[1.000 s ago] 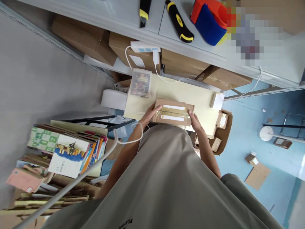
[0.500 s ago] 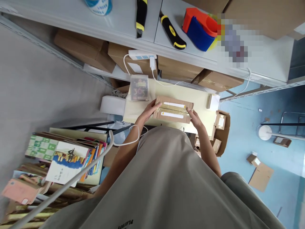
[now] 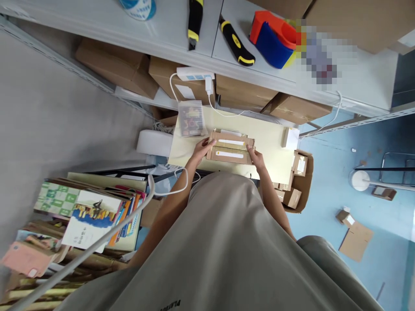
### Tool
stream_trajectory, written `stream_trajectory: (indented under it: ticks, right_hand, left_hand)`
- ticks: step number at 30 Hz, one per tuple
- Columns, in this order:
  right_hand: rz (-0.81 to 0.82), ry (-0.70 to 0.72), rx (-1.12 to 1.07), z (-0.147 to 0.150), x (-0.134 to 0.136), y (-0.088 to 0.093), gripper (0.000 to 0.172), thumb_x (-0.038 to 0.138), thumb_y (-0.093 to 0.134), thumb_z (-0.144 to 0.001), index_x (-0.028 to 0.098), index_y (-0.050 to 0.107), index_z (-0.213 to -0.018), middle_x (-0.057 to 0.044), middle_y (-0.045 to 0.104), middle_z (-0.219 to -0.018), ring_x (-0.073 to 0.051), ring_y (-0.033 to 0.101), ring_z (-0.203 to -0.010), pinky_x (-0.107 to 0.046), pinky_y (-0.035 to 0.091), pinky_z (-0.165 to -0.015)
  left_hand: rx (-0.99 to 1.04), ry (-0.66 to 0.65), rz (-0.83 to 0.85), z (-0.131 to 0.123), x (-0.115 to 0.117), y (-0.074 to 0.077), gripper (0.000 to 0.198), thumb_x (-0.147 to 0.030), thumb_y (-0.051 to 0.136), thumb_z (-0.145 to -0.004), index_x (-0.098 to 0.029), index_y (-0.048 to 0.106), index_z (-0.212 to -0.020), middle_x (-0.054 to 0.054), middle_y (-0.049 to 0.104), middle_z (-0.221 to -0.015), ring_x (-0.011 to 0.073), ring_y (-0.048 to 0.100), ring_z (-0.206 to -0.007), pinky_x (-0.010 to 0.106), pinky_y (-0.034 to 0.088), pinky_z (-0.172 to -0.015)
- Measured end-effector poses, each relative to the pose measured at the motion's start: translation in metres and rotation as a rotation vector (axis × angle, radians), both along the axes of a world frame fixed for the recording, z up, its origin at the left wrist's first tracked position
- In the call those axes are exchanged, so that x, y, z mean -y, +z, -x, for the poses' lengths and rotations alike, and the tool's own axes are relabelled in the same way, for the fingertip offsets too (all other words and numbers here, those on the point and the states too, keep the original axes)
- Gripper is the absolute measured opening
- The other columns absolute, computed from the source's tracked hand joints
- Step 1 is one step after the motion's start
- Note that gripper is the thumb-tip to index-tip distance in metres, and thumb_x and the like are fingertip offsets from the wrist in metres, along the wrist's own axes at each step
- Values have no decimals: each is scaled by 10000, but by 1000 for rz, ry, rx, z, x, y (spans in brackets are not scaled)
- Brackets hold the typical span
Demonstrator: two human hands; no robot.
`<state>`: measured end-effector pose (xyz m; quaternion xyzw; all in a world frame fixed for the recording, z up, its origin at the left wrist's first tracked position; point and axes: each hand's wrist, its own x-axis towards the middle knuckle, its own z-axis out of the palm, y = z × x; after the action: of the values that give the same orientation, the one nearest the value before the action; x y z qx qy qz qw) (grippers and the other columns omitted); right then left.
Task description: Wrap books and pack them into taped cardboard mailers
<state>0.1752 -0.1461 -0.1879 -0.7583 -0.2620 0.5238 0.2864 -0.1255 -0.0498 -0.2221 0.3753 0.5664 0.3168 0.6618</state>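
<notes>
A brown cardboard box with clear tape and two white label strips is held level over the pale yellow table. My left hand grips its left end, thumb on the upper face. At the right end my right hand closes on it the same way. The box's far side is tilted into view, with a pale patch along it. Behind my left hand lies a clear plastic-wrapped packet with a colourful printed cover.
Above the table runs a grey shelf with two utility knives and a red and blue tape dispenser. A power strip hangs below. Books stand lower left. An open carton of small boxes sits right, near a white box.
Both hands have moved the box slightly left and tipped it, so more of its far side shows. My right hand has shifted left with it.
</notes>
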Motion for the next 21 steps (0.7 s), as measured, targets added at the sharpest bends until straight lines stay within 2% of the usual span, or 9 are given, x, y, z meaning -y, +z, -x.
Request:
stream_trajectory:
  ticks: [3, 6, 9, 12, 14, 16, 19, 21]
  right_hand:
    - [15, -50, -24, -4, -1, 1, 771, 914, 751, -857, 174, 779, -1068, -174, 854, -1210, -326, 793, -1150, -351, 667, -813]
    - [62, -7, 22, -2, 3, 5, 752, 893, 710, -919, 169, 778, -1110, -194, 860, -1219, -349, 804, -1201, -376, 697, -865]
    - [12, 68, 326, 7, 5, 16, 737, 827, 706, -964, 165, 763, -1282, -250, 807, -1419, -406, 756, -1389, -473, 672, -1085]
    - [-220, 189, 603, 16, -5, 38, 649, 612, 723, -1004, 209, 688, -1511, -233, 647, -1694, -427, 615, -1596, -584, 518, -1329]
    - [-376, 319, 662, 18, -28, 65, 580, 508, 675, -1042, 235, 672, -1554, -204, 622, -1729, -426, 574, -1627, -621, 443, -1393]
    - [-534, 386, 731, 14, -64, 103, 537, 489, 605, -1100, 231, 666, -1568, -207, 636, -1708, -418, 569, -1616, -611, 425, -1406]
    - [-755, 329, 922, -1, -141, 171, 591, 432, 479, -1164, 150, 554, -1678, -230, 590, -1732, -379, 526, -1633, -566, 387, -1425]
    - [-765, 316, 1022, -10, -198, 208, 598, 356, 443, -1173, 106, 489, -1714, -252, 534, -1768, -382, 479, -1671, -594, 345, -1433]
  left_hand:
    - [-38, -20, -36, 1, 1, 2, 726, -732, 918, -798, -177, 805, -1254, 178, 842, -1360, 395, 764, -1356, 530, 612, -1208]
    - [-171, -71, -138, 4, 5, 8, 630, -714, 850, -885, -171, 818, -1204, 204, 841, -1337, 427, 772, -1329, 574, 587, -1235]
    - [-410, -86, -345, 4, 5, 25, 548, -573, 896, -895, -187, 814, -1276, 240, 776, -1474, 492, 698, -1444, 663, 493, -1323]
    - [-460, -125, -562, -7, -2, 51, 459, -331, 921, -851, -237, 837, -1292, 203, 704, -1603, 489, 571, -1594, 654, 392, -1416]
    - [-455, -197, -720, -20, -14, 73, 390, -210, 828, -878, -259, 863, -1263, 175, 738, -1542, 456, 600, -1561, 648, 414, -1413]
    - [-453, -247, -875, -37, -31, 102, 438, -122, 713, -902, -269, 872, -1283, 148, 771, -1471, 416, 657, -1480, 642, 473, -1378]
    - [-391, -212, -1032, -64, -59, 154, 576, -36, 592, -917, -272, 854, -1373, 99, 782, -1436, 334, 712, -1384, 549, 553, -1319]
    - [-328, -142, -1094, -80, -73, 187, 614, -7, 541, -937, -254, 831, -1419, 95, 779, -1419, 287, 752, -1295, 473, 601, -1243]
